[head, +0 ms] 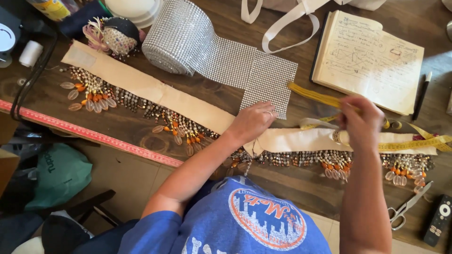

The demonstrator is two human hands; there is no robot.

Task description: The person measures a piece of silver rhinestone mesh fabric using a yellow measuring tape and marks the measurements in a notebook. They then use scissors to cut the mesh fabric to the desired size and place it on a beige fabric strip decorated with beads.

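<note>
A long cream fabric band (155,89) with a fringe of orange and clear beads (181,129) lies across the dark wooden table (117,124). My left hand (252,122) rests flat on the band near its middle, fingers touching the edge of a silver rhinestone mesh sheet (266,80). My right hand (360,120) is closed on a yellow tape measure (313,95), which stretches back toward the left and trails off to the right over the band.
A roll of rhinestone mesh (176,37) stands behind the band. An open notebook (369,59) and a black pen (421,96) lie at the back right. Scissors (407,207) and a remote (438,221) sit front right. A pink ruler (94,136) runs along the table's front edge.
</note>
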